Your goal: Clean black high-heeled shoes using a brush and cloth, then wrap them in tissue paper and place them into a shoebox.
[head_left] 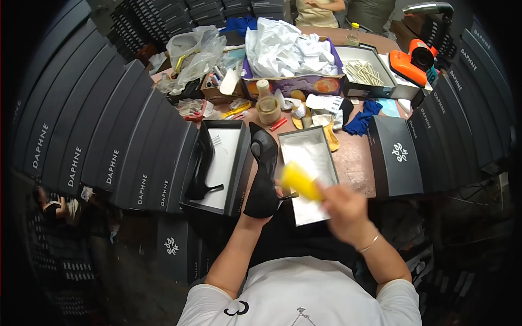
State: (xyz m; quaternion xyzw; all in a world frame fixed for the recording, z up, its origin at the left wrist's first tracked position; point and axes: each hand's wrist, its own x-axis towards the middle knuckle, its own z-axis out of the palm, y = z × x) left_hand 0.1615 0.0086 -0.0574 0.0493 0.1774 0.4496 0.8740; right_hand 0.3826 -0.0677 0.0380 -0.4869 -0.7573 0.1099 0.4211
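Observation:
My left hand is closed on a black high-heeled shoe, held up in front of me with its toe pointing away. The shoe hides most of that hand; a few fingers show beside the heel. My right hand, blurred by motion, grips a yellow block that looks like a sponge. The block is just right of the shoe, over a white-lined box lid. A matching black shoe lies on its side in an open dark shoebox at the left.
Dark shoeboxes stand stacked along the left, and more at the right. Behind the lid are a glue jar, a red marker, rags and a blue cloth. Farther back sit a bin of white paper and an orange heat gun.

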